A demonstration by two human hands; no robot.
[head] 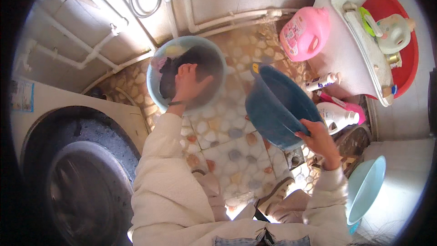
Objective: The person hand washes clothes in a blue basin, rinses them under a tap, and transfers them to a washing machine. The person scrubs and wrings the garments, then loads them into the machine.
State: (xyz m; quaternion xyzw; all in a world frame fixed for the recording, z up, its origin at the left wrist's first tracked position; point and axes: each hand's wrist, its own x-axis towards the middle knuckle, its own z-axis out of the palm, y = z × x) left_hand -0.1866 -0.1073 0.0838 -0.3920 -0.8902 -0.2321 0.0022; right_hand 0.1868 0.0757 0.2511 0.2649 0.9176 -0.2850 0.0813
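My left hand (191, 83) is inside a light blue plastic basin (221, 58) on the floor, fingers spread over dark wet-looking cloth (169, 85). Whether the palm presses on the cloth or hovers just above it, I cannot tell. Pinkish and yellowish pieces of cloth show at the basin's far left side. On the right, my right hand (317, 138) grips the near rim of a dark teal plastic basin (266, 116). That basin is tilted, with its mouth turned to the right, and a yellow sticker marks its far rim.
Left stands a washing machine (136, 123) with its dark round door open. A pink detergent jug (305, 34), white bottle (336, 116) and smaller bottle (321, 82) are at right. A washbasin (355, 48) holds a red basin (411, 71). Another light blue basin (367, 189) leans at lower right. Pipes (235, 20) follow the wall.
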